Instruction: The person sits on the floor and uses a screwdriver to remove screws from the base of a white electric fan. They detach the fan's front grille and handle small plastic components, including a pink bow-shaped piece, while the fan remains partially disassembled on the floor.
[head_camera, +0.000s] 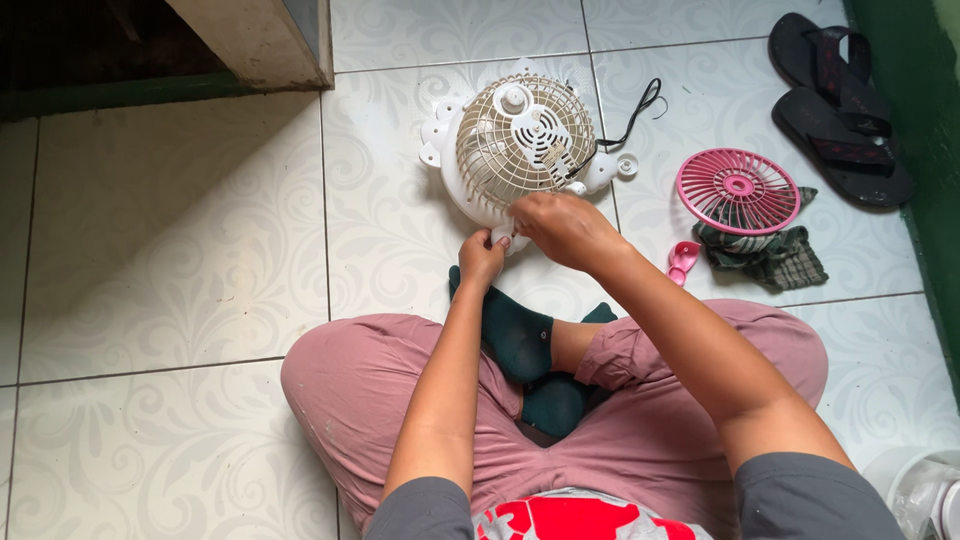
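I sit cross-legged on the tiled floor with the small white fan lying flat just beyond my feet, its cream wire grille facing up so I can get at its near rim from above. Its black cord trails off behind it.

My left hand is at the bottom edge of the fan's body, fingers curled nearly closed and pinching the plastic rim there, which steadies the fan against the floor. My right hand comes in over it, fingers bunched tight and tips pressed to the lower edge of the grille; whether they hold a small part or tool I cannot tell, since the knuckles hide it.

To my right, well apart from the fan, a pink grille rests on a crumpled checked cloth, with a small pink piece beside it. A pair of dark sandals lies farther off by the green wall.
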